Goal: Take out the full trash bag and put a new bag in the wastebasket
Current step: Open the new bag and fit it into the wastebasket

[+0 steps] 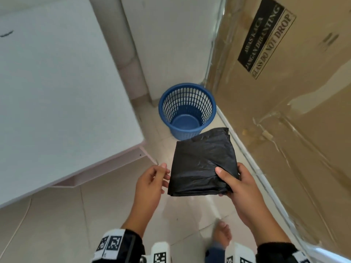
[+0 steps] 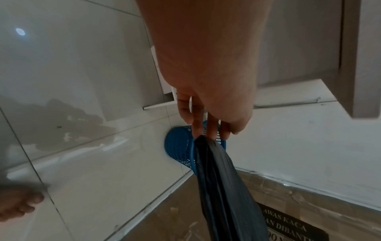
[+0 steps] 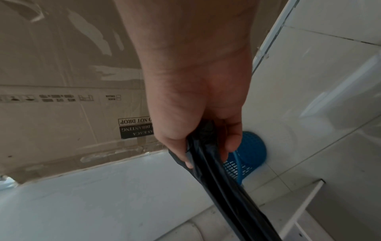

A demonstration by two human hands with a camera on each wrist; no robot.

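An empty blue mesh wastebasket [image 1: 188, 103] [image 2: 177, 146] [image 3: 253, 150] stands on the tiled floor in the corner ahead of me. I hold a folded black trash bag [image 1: 203, 164] [image 2: 222, 187] [image 3: 224, 187] level in the air, just in front of the basket. My right hand [image 1: 230, 184] [image 3: 206, 146] grips its right near corner, thumb on top and fingers underneath. My left hand [image 1: 161, 173] [image 2: 206, 127] is at the bag's left edge with loosely straight fingers. Its fingertips just touch that edge.
A tall cardboard box [image 1: 294, 92] marked "glass do not drop" leans along the right wall. A white cabinet [image 1: 57, 92] fills the left side. My bare foot [image 1: 222, 234] stands on the tiles by a damp patch [image 1: 182, 211].
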